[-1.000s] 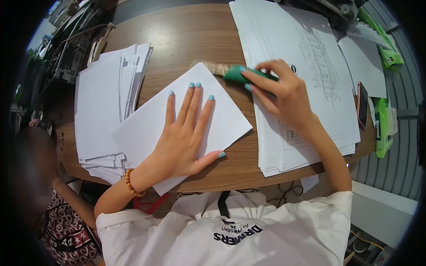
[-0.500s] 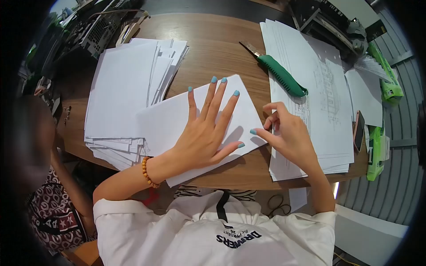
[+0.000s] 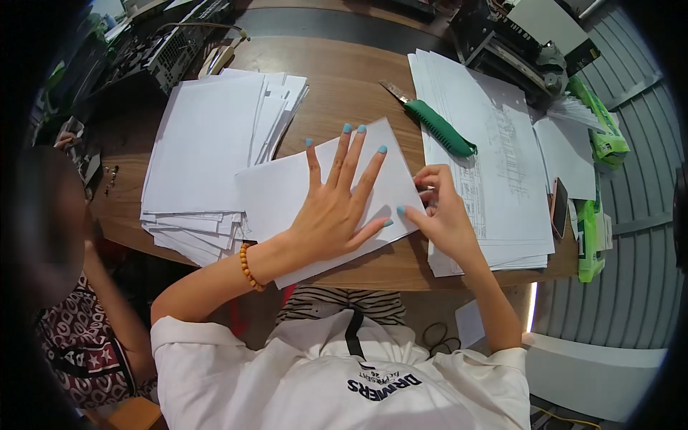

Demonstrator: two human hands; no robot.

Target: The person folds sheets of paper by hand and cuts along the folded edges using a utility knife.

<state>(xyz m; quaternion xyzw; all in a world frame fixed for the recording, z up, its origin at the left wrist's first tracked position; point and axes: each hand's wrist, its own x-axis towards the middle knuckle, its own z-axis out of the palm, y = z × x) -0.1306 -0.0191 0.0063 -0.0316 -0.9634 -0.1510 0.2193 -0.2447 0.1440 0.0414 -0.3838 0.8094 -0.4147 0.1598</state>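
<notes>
My left hand [image 3: 331, 208] lies flat with spread fingers on a folded white sheet [image 3: 279, 193], which sits at a slant on the wooden table. At the sheet's right edge is my right hand [image 3: 441, 211], its fingers curled and its thumb touching the paper near the corner. Whether the edge is between thumb and fingers is partly hidden. A green-handled knife [image 3: 441, 129] with its blade out rests on the printed papers [image 3: 494, 165] to the right. Left of the sheet is a stack of white papers [image 3: 204, 143], overlapped by the sheet's left end.
Another person [image 3: 107, 322] sits at the left edge. A phone [image 3: 558, 208] lies by the right papers, near green packets [image 3: 591, 247]. Dark equipment [image 3: 509, 57] stands at the back right, a metal computer case [image 3: 175, 57] at the back left.
The view has shifted a little, so the knife and right papers appear further left. My right hand has moved in against the sheet's edge. My left hand stays spread on it.
</notes>
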